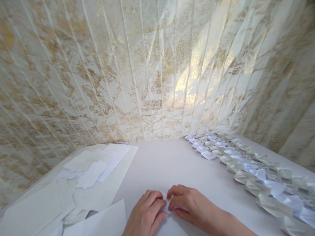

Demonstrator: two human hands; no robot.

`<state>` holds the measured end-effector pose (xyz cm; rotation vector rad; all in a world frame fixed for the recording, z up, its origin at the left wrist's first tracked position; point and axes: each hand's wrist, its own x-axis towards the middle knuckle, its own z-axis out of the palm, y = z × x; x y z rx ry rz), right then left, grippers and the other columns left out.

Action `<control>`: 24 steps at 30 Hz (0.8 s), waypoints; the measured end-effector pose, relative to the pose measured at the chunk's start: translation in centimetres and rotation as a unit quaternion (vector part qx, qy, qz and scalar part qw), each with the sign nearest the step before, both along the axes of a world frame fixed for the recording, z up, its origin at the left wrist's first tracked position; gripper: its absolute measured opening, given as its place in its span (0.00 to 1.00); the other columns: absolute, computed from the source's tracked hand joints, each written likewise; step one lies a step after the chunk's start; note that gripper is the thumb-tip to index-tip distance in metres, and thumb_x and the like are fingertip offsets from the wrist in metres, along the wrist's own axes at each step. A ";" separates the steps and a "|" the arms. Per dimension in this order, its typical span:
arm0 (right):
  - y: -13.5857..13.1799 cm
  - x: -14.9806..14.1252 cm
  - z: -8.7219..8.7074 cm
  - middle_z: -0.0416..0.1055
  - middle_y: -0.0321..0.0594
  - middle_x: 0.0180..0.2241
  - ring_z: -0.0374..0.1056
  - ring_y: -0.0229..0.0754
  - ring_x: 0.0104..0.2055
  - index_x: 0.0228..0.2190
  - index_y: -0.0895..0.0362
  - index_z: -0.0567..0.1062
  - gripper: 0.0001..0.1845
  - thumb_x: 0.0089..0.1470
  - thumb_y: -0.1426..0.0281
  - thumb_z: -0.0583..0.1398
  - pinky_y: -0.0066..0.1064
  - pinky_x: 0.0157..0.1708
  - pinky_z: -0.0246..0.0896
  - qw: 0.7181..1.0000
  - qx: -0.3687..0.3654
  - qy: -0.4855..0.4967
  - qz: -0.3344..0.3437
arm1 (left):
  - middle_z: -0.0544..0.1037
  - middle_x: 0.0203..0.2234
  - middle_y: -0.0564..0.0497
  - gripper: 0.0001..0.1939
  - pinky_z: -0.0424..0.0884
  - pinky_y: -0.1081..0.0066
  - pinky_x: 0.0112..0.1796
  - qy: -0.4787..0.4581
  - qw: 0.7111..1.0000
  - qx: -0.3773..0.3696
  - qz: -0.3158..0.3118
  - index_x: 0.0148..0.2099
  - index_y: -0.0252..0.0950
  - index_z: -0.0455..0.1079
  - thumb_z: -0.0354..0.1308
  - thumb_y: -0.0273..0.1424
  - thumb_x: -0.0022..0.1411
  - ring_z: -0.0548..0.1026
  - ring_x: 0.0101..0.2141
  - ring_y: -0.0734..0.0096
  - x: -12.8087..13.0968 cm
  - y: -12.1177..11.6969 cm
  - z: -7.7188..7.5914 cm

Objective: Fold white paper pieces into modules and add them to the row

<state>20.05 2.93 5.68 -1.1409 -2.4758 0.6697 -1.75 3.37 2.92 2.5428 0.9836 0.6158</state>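
– Held where?
– Low at centre; small white paper (164,195) pinched in curled left hand (149,211) and curled right hand (189,204), each narrow.
– Textures around?
– Flat, straight-edged sheets (91,174) heaped at left; creased, pointed folds (257,189) in slanting rows at right, white and greyish.
– Room?
– Wide strip of smooth pale table (157,165) between; reaching back to pleated, gold-patterned cloth (110,82).

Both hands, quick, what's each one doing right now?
Left hand: fingers curled at a small white paper; can't tell if it's pinching.
Right hand: fingers bent at the same paper; its grip can't be told either.
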 end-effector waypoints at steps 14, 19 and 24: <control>-0.2 -1.0 -0.3 0.76 0.35 0.33 0.70 0.39 0.36 0.30 0.55 0.77 0.08 0.56 0.78 0.60 0.27 0.40 0.59 0.993 0.073 -0.091 -0.032 | 0.75 0.39 0.49 0.11 0.70 0.69 0.44 -0.069 0.996 -0.050 -0.020 0.43 0.39 0.73 0.49 0.31 0.69 0.72 0.42 0.67 -0.3 0.7 0.0; -0.2 -0.9 0.3 0.75 0.35 0.32 0.70 0.39 0.36 0.29 0.55 0.76 0.08 0.55 0.78 0.60 0.27 0.38 0.58 0.992 0.068 -0.107 -0.027 | 0.75 0.44 0.50 0.11 0.68 0.67 0.47 -0.050 0.992 -0.110 -0.023 0.45 0.40 0.73 0.58 0.27 0.59 0.71 0.46 0.65 -0.7 1.0 -0.5; -0.3 -1.0 0.4 0.75 0.35 0.32 0.69 0.39 0.36 0.28 0.55 0.76 0.08 0.54 0.79 0.59 0.27 0.37 0.57 0.988 0.065 -0.135 -0.023 | 0.75 0.43 0.51 0.10 0.67 0.68 0.47 -0.047 0.993 -0.106 -0.026 0.43 0.41 0.73 0.56 0.26 0.61 0.72 0.45 0.66 -0.7 0.8 -0.5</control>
